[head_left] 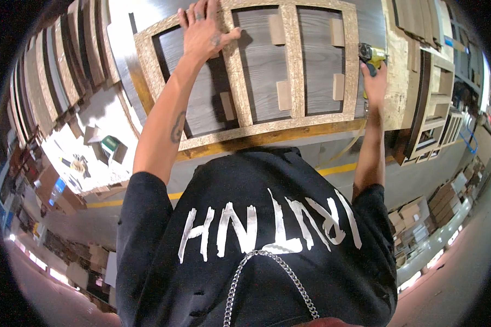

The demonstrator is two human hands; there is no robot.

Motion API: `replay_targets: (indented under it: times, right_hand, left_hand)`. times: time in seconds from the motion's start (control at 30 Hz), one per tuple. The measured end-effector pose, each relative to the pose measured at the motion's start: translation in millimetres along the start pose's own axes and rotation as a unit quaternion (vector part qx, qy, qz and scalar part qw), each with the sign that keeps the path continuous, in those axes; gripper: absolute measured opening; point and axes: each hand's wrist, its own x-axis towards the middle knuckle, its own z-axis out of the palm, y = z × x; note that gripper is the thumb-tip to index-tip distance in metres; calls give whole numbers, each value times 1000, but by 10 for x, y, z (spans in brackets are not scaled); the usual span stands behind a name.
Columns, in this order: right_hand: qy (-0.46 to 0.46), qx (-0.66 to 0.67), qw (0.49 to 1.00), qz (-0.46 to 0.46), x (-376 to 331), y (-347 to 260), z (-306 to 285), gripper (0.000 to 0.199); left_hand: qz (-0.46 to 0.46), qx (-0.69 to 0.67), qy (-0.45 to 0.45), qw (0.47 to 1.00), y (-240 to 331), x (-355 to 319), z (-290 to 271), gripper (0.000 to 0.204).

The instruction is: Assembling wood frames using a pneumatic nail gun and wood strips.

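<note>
A chipboard frame (295, 65) with several crossbars lies on a grey wood-grain panel (261, 71). Small pale wood blocks (284, 95) sit against the bars inside its openings. My left hand (204, 37) rests on the far left part of the frame, fingers spread and the thumb out over a crossbar. At the frame's right end, my right hand (375, 76) grips a yellow-green and black pneumatic nail gun (372, 54). A yellowish hose (354, 143) trails from beneath that hand toward me. The tool's tip is too small to make out.
Upright stacked boards (60, 65) line the left side. Below them, a white surface (84, 147) carries a green-and-white box (110, 144). More slatted frames (433, 122) stand at right, beside a pale plywood strip (398, 82). A wooden beam (267, 137) runs along the near edge.
</note>
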Motion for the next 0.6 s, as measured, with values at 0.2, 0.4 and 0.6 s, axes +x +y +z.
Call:
replay_targets:
  times: [0.2, 0.4, 0.6]
  right_hand:
    - [-33, -48, 997, 55, 110, -426, -116, 75]
    - [-114, 123, 976, 136, 13, -1157, -694, 21]
    - [-353, 46, 913, -200, 119, -2491, -789, 36]
  left_hand:
    - [30, 49, 22, 998, -266, -87, 181, 102]
    - [5, 34, 14, 999, -261, -90, 215, 104]
    - [-43, 29, -20, 998, -234, -129, 170, 112]
